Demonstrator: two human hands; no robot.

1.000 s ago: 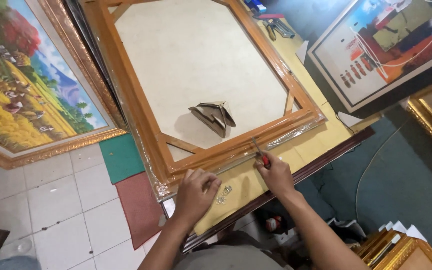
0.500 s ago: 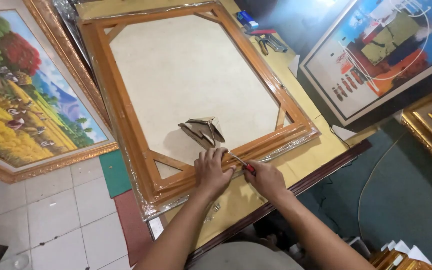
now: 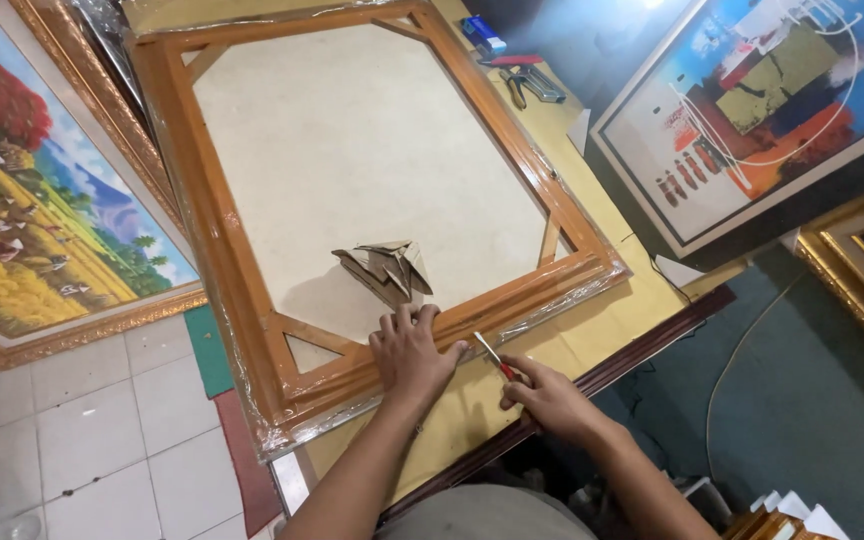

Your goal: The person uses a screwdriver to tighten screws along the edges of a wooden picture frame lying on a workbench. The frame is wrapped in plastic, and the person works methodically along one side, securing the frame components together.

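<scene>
Left hand (image 3: 414,352) flat, open on wooden frame (image 3: 222,250) lower rail; right hand (image 3: 550,397) just beside frame, gripping red-handled screwdriver (image 3: 493,358), tip near rail

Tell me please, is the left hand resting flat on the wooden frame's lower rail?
Yes, the left hand lies palm down on the wooden frame, beside the red-handled screwdriver.

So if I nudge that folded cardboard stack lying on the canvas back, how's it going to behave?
The folded cardboard stack looks thin and fanned out, so it is probably light and would slide easily over the smooth canvas back. Its loose layers may spread apart rather than move together. It lies flat, so rolling or tipping seems unlikely.
</scene>
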